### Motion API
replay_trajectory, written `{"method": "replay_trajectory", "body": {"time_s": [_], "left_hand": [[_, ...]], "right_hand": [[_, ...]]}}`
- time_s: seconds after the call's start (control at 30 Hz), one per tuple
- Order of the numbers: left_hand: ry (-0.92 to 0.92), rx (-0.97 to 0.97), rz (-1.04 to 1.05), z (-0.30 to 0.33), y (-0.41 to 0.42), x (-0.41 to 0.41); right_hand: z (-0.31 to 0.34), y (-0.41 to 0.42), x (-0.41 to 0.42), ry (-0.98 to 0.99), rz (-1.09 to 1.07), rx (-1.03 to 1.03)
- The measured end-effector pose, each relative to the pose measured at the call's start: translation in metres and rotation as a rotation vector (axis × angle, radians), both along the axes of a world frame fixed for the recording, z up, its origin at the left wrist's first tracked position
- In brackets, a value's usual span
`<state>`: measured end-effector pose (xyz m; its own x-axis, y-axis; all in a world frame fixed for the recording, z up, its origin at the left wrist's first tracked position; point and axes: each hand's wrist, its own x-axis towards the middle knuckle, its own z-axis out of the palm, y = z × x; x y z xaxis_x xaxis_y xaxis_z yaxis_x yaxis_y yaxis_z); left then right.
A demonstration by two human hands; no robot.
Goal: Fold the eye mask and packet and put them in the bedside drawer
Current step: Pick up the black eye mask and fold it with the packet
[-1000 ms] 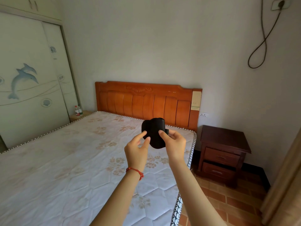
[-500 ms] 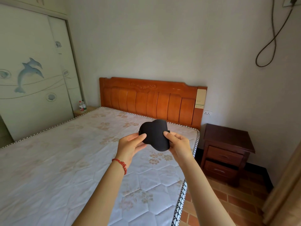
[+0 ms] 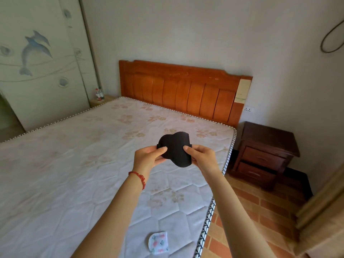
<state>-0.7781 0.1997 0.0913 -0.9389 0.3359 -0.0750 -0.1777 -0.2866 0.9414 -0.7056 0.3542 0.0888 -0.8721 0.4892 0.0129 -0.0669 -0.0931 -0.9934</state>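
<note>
- Both hands hold the black eye mask up in the air above the mattress, near its right edge.
- Our left hand pinches the mask's left end, thumb on the near face, fingers behind it.
- Our right hand pinches the right end the same way, thumb on top, fingers curled underneath.
- We see the mask doubled over: one rounded lobe at the top, one curved edge at the bottom.
- We note a red bead bracelet on the left wrist.
- A small floral packet, white with pink and green print, lies flat on the mattress near its lower right edge, well apart from the mask and untouched by either hand.
- An orange wooden headboard stands at the far end of the mattress.
- A dark wooden bedside cabinet stands on the brick-pattern floor just right of the bed; we count two drawers, and whether they are fully closed we cannot tell.
- A wardrobe door with a dolphin print fills the left side, and two bottles stand on a low table beside it.
</note>
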Motion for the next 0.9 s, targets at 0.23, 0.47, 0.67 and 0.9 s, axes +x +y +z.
{"method": "replay_trajectory", "body": {"time_s": [0.23,0.47,0.67,0.9], "left_hand": [[-0.132,-0.096,0.011,-0.054,-0.018,-0.004],[-0.274,-0.19,0.045,-0.118,-0.024,-0.01],[-0.408,-0.29,0.058,-0.179,-0.023,-0.014],[-0.526,-0.393,0.063,-0.244,-0.026,-0.01]], "right_hand": [[-0.057,-0.019,-0.009,-0.154,-0.048,0.001],[-0.124,-0.026,-0.02,-0.299,-0.045,-0.006],[-0.189,-0.026,-0.025,-0.448,-0.018,-0.043],[-0.255,-0.031,-0.024,-0.621,0.011,-0.055]]}}
